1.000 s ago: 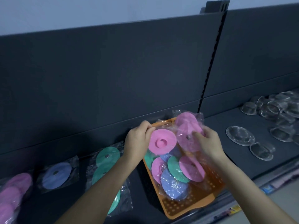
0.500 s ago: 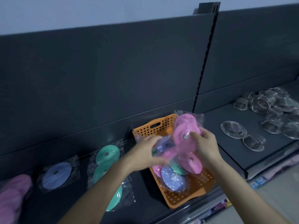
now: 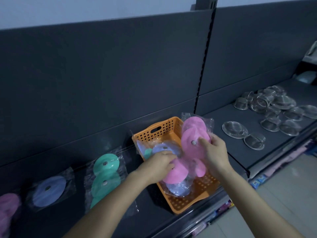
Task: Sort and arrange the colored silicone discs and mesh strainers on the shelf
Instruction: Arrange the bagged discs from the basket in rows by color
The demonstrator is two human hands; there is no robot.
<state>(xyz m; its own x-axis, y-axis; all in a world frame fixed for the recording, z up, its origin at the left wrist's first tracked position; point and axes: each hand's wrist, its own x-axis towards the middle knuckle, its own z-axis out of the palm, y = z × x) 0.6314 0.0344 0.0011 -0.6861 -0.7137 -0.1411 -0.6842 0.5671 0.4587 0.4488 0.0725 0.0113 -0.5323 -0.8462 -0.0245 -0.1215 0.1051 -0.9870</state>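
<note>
Lowered into basket (image 3: pixel 155 130), left hand (image 3: pixel 158 164) grips pink disc (image 3: pixel 177 175); right hand (image 3: pixel 214 152) pinches bagged discs (image 3: pixel 191 133)

Matt pink discs (image 3: pixel 193 146) in glossy film; perforated orange plastic basket (image 3: pixel 159 129); metal mesh strainers (image 3: pixel 235 130).

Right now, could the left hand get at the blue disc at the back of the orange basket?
Probably yes: the left hand, though holding a pink disc, is in the orange basket right beside the blue disc, which only clear wrapping covers.
</note>
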